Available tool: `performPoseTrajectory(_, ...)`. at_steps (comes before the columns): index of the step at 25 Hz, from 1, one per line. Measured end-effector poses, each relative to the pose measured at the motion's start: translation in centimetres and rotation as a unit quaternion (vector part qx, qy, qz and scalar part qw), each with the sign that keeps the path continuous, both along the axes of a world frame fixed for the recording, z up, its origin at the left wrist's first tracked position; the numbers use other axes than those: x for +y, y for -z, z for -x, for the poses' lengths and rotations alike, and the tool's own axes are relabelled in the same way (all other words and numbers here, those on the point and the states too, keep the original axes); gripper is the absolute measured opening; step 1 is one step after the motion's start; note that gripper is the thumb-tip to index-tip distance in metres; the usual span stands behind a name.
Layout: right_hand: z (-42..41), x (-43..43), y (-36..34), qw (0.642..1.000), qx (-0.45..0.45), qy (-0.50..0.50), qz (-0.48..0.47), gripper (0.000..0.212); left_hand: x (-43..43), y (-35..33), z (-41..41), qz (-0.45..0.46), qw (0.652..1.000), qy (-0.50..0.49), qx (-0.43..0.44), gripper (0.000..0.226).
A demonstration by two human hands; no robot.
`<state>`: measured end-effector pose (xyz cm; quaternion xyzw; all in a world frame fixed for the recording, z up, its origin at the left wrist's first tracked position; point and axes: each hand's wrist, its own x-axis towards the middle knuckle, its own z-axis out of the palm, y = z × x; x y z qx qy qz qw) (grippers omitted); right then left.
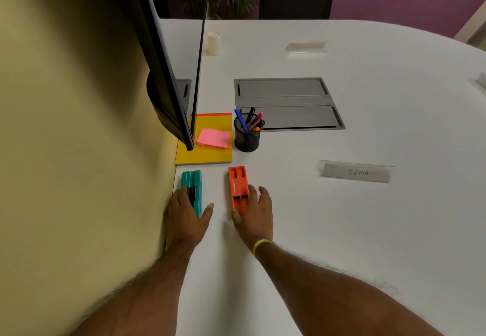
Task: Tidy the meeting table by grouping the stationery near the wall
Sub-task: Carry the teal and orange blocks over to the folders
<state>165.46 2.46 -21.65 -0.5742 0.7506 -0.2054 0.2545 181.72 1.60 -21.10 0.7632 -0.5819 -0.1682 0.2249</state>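
White table [342, 230]: left hand [185, 214] on teal stapler [193, 191], perhaps gripping.

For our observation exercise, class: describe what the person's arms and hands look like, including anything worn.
Both forearms are bare, with no sleeves in view. The right hand has a thin yellow band around its wrist. The left hand wears nothing visible: no rings, watch or gloves.

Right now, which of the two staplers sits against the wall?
The teal stapler, under the left hand. The orange stapler, at the right hand, lies farther out on the table.
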Motion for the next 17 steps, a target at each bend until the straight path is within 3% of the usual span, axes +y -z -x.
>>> performPoseTrajectory(5, 5.3, 3.5, -4.8, 0.994, 0.079, -0.073, 0.016, 0.079, 3.2, -4.3, 3.1, -0.048, 0.994, 0.072, -0.061, 0.106)
performPoseTrajectory(9, 10.5, 7.2, -8.8, 0.982, 0.138, -0.121, 0.042, 0.08, 6.7, -8.5, 6.0, -0.058, 0.971, 0.157, -0.171, 0.118)
performPoseTrajectory(13, 15.8, 11.2, -11.8, 0.97, 0.18, -0.152, 0.056, 0.087, 10.3, -12.4, 8.8, -0.018, 0.955, 0.198, -0.221, 0.119)
performPoseTrajectory(17, 21.6, 16.2, -14.1, 0.953, 0.249, -0.163, 0.049, 0.098, 14.0, -15.1, 12.9, 0.02, 0.917, 0.28, -0.282, 0.115)
